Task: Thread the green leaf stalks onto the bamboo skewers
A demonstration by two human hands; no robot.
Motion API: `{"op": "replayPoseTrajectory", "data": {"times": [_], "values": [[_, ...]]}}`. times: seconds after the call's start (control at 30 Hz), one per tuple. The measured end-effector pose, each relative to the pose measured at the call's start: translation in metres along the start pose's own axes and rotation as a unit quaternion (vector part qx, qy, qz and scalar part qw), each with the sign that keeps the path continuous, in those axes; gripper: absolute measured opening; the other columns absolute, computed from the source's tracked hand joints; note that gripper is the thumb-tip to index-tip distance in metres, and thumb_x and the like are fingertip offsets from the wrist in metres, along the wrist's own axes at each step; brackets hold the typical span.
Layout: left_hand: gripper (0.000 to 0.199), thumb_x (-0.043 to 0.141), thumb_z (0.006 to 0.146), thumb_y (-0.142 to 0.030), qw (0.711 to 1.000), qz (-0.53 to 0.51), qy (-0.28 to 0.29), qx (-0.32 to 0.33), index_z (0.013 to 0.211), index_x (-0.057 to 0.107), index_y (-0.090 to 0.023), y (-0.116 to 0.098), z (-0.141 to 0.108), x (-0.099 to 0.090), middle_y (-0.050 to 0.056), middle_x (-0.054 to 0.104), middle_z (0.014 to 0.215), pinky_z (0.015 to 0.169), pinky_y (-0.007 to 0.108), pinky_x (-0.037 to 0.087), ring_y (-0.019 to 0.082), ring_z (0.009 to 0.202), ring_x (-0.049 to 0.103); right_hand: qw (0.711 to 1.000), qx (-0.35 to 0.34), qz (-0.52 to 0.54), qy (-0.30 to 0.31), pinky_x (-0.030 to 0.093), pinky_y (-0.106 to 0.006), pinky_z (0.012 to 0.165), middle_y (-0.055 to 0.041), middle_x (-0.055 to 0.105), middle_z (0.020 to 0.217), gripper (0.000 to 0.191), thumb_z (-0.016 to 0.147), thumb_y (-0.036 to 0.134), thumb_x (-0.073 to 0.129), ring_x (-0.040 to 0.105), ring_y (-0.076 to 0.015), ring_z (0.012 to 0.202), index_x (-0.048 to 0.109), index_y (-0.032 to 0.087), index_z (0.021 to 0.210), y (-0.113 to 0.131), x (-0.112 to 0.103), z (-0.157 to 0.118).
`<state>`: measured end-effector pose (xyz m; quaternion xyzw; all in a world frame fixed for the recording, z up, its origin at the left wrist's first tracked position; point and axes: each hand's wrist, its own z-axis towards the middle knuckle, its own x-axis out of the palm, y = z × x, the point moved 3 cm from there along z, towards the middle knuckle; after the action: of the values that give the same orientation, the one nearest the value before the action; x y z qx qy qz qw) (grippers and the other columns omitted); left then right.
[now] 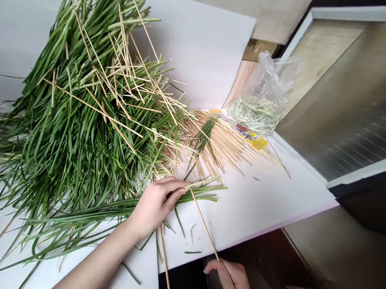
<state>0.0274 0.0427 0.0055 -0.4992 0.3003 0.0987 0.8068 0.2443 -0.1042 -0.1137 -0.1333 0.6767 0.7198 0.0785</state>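
Left hand point(153, 207), fingers point(169, 188) curled closed around a bundle of green leaves point(201, 193) and the top of a bamboo skewer point(204, 225). Right hand point(234, 285), at five o'clock, fingertips point(215, 267) pinching the skewer's lower end. Leaf heap point(77, 116) at ten o'clock.

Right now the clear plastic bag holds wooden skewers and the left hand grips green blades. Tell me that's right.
Not right: the head view shows the clear plastic bag holding pale green strips instead. The left hand does grip green blades.
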Motion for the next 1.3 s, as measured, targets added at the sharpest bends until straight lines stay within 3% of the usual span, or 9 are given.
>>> {"op": "replayPoseTrajectory", "data": {"times": [0.33, 0.5, 0.83, 0.97, 1.3], "values": [[0.024, 0.055, 0.099, -0.027, 1.000, 0.004, -0.008, 0.002, 0.111, 0.076, -0.024, -0.0025, 0.0004, -0.0015, 0.005, 0.076, 0.100, 0.083, 0.031, 0.059, 0.019, 0.088, 0.072, 1.000, 0.015, 0.022, 0.016, 0.045, -0.028, 0.065, -0.0034, 0.072, 0.075, 0.051, 0.109, 0.045, 0.038, 0.067, -0.0218, 0.071, 0.076, 0.021, 0.084, -0.0032, 0.0011, -0.0013], [0.025, 0.054, 0.100, -0.026, 1.000, 0.002, -0.008, 0.003, 0.112, 0.075, -0.024, -0.0022, 0.0001, -0.0015, 0.005, 0.075, 0.100, 0.082, 0.031, 0.059, 0.019, 0.087, 0.072, 0.999, 0.014, 0.026, 0.014, 0.044, -0.027, 0.061, -0.0024, 0.070, 0.072, 0.052, 0.109, 0.046, 0.037, 0.063, -0.0196, 0.064, 0.076, 0.021, 0.085, -0.0022, 0.0013, -0.0008], [0.021, 0.055, 0.099, -0.026, 1.000, 0.008, -0.010, -0.004, 0.103, 0.075, -0.021, -0.0028, -0.0015, 0.0008, 0.004, 0.076, 0.094, 0.080, 0.029, 0.058, 0.018, 0.083, 0.072, 1.000, 0.022, 0.009, -0.006, 0.049, -0.028, 0.063, -0.0012, 0.067, 0.065, 0.055, 0.109, 0.050, 0.036, 0.064, -0.0198, 0.059, 0.077, 0.022, 0.086, -0.0015, 0.0038, -0.0036], [0.021, 0.055, 0.099, -0.025, 0.999, 0.030, -0.016, 0.017, 0.103, 0.075, -0.020, -0.0040, -0.0027, 0.0031, 0.005, 0.076, 0.095, 0.081, 0.029, 0.057, 0.018, 0.085, 0.071, 1.000, 0.012, -0.011, -0.011, 0.049, -0.028, 0.069, -0.0019, 0.070, 0.072, 0.053, 0.109, 0.047, 0.035, 0.065, -0.0202, 0.065, 0.077, 0.023, 0.086, -0.0011, 0.0039, -0.0051], [0.020, 0.051, 0.100, -0.021, 0.995, 0.088, 0.003, 0.054, 0.105, 0.070, -0.017, -0.0063, -0.0064, 0.0057, 0.007, 0.073, 0.096, 0.081, 0.029, 0.055, 0.019, 0.088, 0.070, 1.000, -0.011, -0.012, -0.013, 0.045, -0.027, 0.065, -0.0005, 0.069, 0.070, 0.050, 0.110, 0.042, 0.035, 0.063, -0.0184, 0.062, 0.075, 0.023, 0.085, -0.0001, 0.0055, -0.0057]]}}
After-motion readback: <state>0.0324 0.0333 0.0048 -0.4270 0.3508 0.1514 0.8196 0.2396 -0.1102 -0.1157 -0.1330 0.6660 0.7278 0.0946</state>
